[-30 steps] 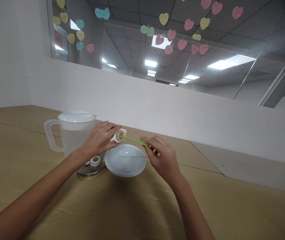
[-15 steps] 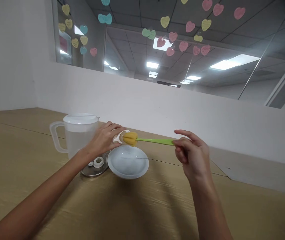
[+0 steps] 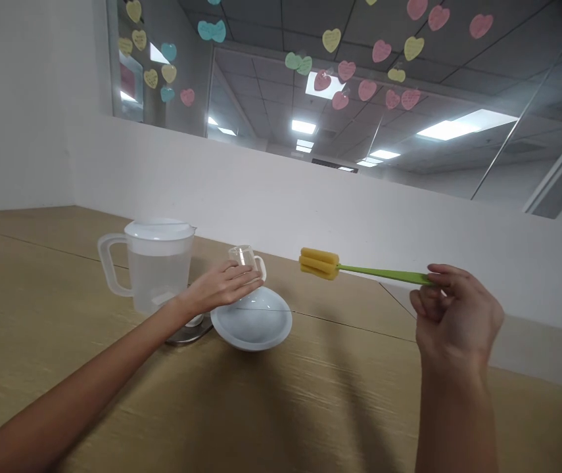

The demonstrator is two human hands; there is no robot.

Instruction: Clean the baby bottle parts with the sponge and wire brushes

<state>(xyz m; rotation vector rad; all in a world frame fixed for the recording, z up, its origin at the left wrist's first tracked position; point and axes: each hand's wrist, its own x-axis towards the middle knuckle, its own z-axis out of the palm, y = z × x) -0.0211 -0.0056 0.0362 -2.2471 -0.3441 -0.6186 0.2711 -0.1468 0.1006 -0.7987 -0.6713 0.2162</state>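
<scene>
My left hand [image 3: 226, 286] is closed around a small glass jug with a white handle [image 3: 242, 255], its clear glass end tilted up above the bowl. The fingers cover its mouth and lower part. Out to the right, my right hand [image 3: 458, 318] pinches the end of a sponge bottle brush [image 3: 319, 263]. The brush has a yellow sponge head and a green handle, and it points left in the air, apart from the jug. Below the jug stands a white bowl [image 3: 251, 327] on the table.
A lidded clear plastic pitcher [image 3: 160, 272] holding water stands left of the bowl. Partly behind my left forearm lies a round metal tray [image 3: 187, 336] with a small white part [image 3: 195, 321] on it. A white wall [image 3: 281, 190] and window rise behind the table [image 3: 310, 407].
The brush has come out of the jug's mouth and moved right with my right hand. My left hand has turned the jug so its glass end faces up.
</scene>
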